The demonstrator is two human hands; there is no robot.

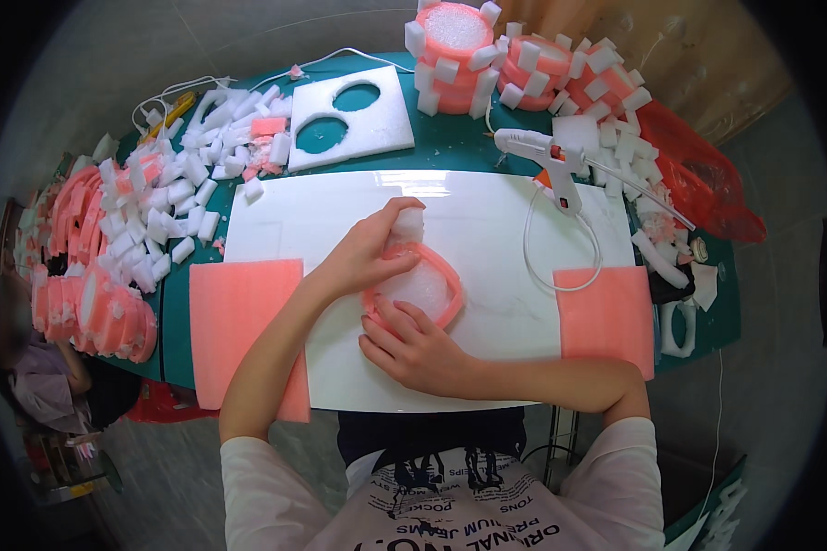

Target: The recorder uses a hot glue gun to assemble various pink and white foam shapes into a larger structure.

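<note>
On a white board (340, 367) in front of me lies a round foam piece with a pink foam rim (454, 292) and a white foam middle (421, 286). My left hand (369, 250) grips a small white foam block (408, 226) against the far edge of the rim, its thumb reaching over the pink foam. At the near left side of the same piece, my right hand (412, 354) has its fingers bent onto the rim, holding it. Part of the rim is hidden under both hands.
A white glue gun (542, 151) stands at the far right, its cable (597, 253) looped on the board. Pink foam sheets (243, 321) lie at both sides. Small white foam blocks (156, 225) are heaped left; finished-looking foam rounds (455, 55) are stacked at the back.
</note>
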